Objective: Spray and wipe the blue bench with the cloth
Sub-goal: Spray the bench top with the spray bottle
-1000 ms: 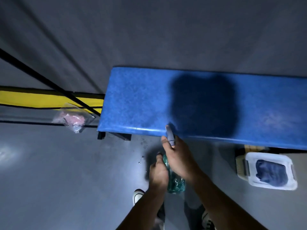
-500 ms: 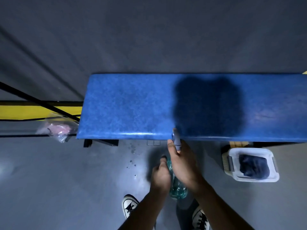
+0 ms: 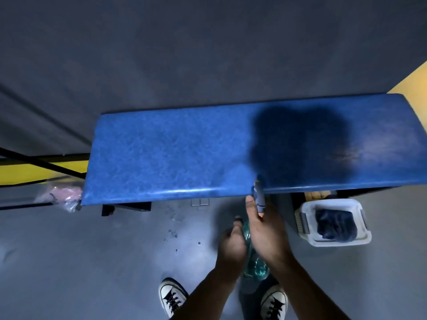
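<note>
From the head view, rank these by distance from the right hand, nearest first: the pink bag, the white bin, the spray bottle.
1. Spray bottle: gripped by the right hand.
2. White bin: on the floor to the hand's right, under the blue bench.
3. Pink bag: far left, beyond the bench's end.

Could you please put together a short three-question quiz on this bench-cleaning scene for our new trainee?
1. True or false: the spray bottle is held with both hands.
2. Where does the dark cloth lie? A) on the blue bench B) in the white container on the floor C) in the left hand
3. Fill in: the bottle's nozzle points toward the bench's ____ edge.

Key:
1. True; the right hand has its grip near the sprayer head, the left hand on the body.
2. B
3. near
</note>
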The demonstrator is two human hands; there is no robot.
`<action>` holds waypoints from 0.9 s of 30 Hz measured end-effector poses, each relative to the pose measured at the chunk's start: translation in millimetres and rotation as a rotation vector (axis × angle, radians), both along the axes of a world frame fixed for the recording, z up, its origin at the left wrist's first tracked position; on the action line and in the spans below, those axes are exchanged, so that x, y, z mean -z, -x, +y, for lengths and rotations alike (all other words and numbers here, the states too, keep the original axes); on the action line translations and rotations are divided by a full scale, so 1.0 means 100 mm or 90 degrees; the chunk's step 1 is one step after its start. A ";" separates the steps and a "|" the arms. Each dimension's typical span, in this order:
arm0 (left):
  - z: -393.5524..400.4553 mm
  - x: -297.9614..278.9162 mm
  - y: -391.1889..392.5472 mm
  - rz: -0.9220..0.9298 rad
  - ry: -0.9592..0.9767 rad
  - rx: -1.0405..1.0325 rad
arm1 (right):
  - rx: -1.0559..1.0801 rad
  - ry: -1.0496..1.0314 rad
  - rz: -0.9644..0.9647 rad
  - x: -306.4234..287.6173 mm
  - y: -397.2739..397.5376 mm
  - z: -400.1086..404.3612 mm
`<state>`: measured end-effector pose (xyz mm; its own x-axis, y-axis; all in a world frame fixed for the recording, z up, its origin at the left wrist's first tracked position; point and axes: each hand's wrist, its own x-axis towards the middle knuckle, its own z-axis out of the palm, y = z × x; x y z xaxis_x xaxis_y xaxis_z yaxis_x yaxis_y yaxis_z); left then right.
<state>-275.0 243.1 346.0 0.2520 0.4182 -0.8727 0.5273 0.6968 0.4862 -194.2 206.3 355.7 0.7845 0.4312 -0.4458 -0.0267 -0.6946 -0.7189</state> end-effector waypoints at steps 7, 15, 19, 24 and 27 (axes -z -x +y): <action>-0.28 0.02 -0.38 0.006 0.006 -0.007 | -0.048 0.027 0.041 0.03 -0.39 -0.26; -0.70 0.08 -0.85 -0.009 -0.014 0.057 | 0.036 -0.016 0.052 -0.07 -0.82 -0.73; -0.91 0.07 -1.21 -0.018 -0.016 0.059 | 0.054 -0.032 0.023 -0.13 -1.16 -0.97; -1.08 0.09 -1.62 -0.015 -0.001 0.063 | 0.057 -0.001 0.026 -0.04 -1.56 -1.16; -1.18 0.14 -1.75 -0.038 0.003 0.090 | 0.059 -0.024 0.047 0.01 -1.72 -1.26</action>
<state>-100.3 125.3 331.6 0.3600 0.3712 -0.8559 0.5903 0.6198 0.5171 -22.6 80.6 354.8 0.7870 0.3757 -0.4893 -0.1436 -0.6597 -0.7376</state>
